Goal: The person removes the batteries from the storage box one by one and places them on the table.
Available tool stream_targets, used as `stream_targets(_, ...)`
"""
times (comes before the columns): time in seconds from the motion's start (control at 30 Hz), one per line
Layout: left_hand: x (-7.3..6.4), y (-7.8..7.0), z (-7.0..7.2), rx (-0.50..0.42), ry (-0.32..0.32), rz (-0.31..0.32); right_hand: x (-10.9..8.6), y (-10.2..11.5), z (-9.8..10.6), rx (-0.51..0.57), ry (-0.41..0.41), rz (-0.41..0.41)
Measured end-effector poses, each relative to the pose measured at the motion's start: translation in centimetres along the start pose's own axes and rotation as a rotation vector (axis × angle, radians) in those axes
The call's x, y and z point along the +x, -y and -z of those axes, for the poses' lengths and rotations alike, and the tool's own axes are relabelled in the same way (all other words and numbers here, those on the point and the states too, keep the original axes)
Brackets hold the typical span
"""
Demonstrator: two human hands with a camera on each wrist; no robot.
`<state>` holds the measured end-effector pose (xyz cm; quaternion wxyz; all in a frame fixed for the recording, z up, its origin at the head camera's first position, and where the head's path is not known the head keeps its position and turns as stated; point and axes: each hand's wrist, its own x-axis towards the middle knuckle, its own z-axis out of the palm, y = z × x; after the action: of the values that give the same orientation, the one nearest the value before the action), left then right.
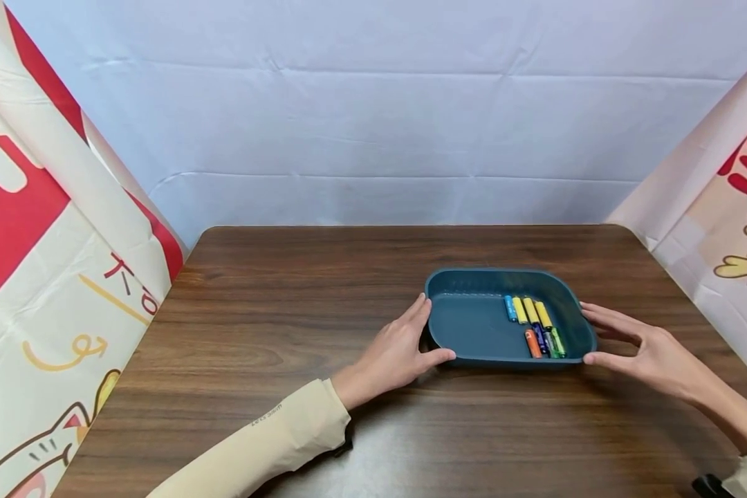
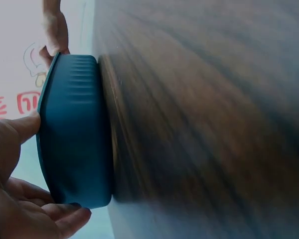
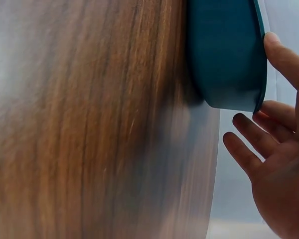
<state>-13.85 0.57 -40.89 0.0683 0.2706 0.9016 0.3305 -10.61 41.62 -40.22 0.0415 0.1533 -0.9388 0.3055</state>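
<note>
Between both hands is a dark teal plastic tray (image 1: 473,325), low over the wooden table. My left hand (image 1: 398,346) grips its left end, thumb at the front rim and fingers along the side wall; the left wrist view shows the thumb (image 2: 25,127) on the rim. My right hand (image 1: 653,353) holds the right end, with its thumb (image 3: 281,52) on the rim and the lower fingers spread off the wall. Inside, toward the right, lie several small batteries: a blue battery (image 1: 510,308), yellow batteries (image 1: 530,311), an orange battery (image 1: 532,343), and dark blue and green ones.
The brown wooden table (image 1: 286,297) extends around the tray, with rounded far corners. A pale cloth backdrop (image 1: 373,124) hangs behind it. Printed sheets (image 1: 56,277) with red and cartoon patterns hang at both sides.
</note>
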Motion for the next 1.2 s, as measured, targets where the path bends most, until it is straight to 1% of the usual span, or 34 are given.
stream_targets(0.2,-0.2,-0.7,-0.5,0.001,-0.003,0.004,-0.7,0.0,0.3,-0.005,0.005,-0.042)
stream_targets(0.3,-0.3,-1.0,-0.8,0.002,-0.011,0.011,-1.0,-0.2,0.4,0.004,0.018,-0.035)
stream_targets(0.5,-0.5,-1.5,-1.5,-0.004,-0.031,0.014,-1.5,-0.8,0.7,0.003,0.035,-0.053)
stream_targets(0.63,-0.6,-1.7,-1.7,-0.006,-0.036,0.015,-1.8,-1.0,0.8,0.032,0.040,-0.035)
stream_targets(0.8,-0.6,-1.9,-1.9,0.010,-0.042,0.010,-2.1,-1.0,0.9,0.035,0.037,-0.025)
stream_targets(1.2,-0.6,-2.2,-1.7,0.029,-0.042,0.014,-2.2,-1.3,1.0,0.020,0.043,-0.059)
